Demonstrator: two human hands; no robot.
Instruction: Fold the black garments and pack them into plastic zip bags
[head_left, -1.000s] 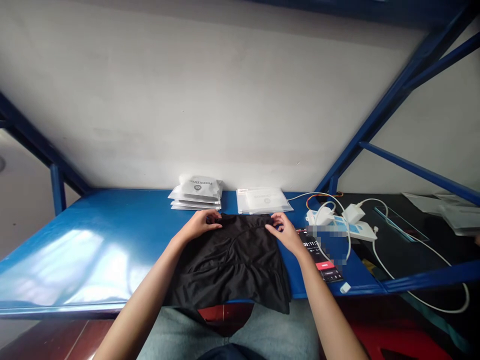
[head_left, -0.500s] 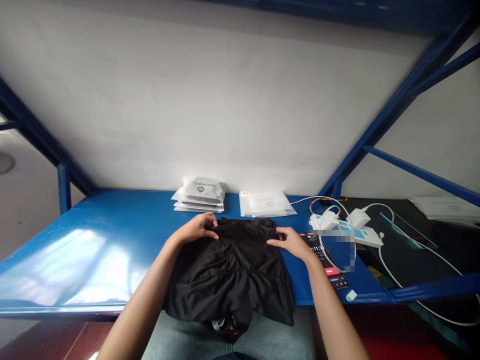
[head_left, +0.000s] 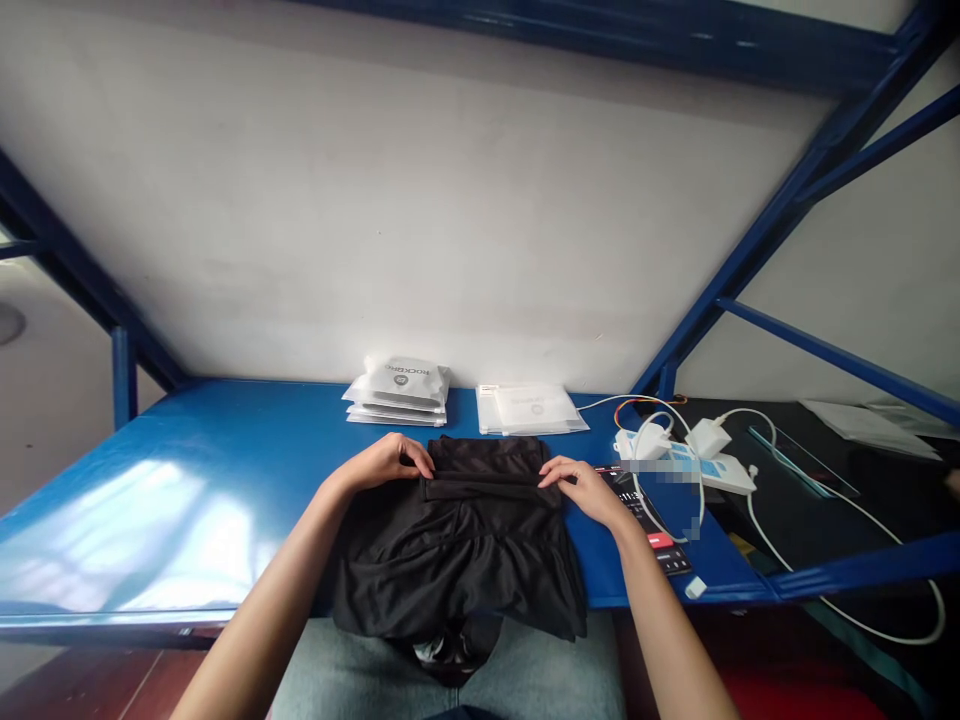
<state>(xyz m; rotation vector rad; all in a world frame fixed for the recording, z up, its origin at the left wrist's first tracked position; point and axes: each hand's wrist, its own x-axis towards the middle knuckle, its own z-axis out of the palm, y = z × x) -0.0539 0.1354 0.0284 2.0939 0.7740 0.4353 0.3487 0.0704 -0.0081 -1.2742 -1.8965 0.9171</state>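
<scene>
Black shorts (head_left: 465, 560) lie at the front edge of the blue table, waistband away from me, with the lower part hanging over the edge above my lap. Part of the waistband is turned down towards me as a flat strip across the top. My left hand (head_left: 386, 462) pinches the left end of this strip between thumb and fingers. At the right end, my right hand (head_left: 574, 484) grips the cloth between thumb and fingertips. A padded-looking piece with a pale print (head_left: 439, 650) shows below the shorts' hem.
Behind the shorts stand a stack of frosted zip bags (head_left: 397, 390) and flatter bags (head_left: 532, 408). To the right are a phone (head_left: 652, 525), a white power strip (head_left: 720, 470) with chargers and looping cables, and a small white cap (head_left: 696, 588). Blue metal posts (head_left: 750, 260) flank the table.
Both hands have brought the top edge of the waistband towards me, folding it down into a strip. The inner back layer now shows behind it. The view has shifted slightly.
</scene>
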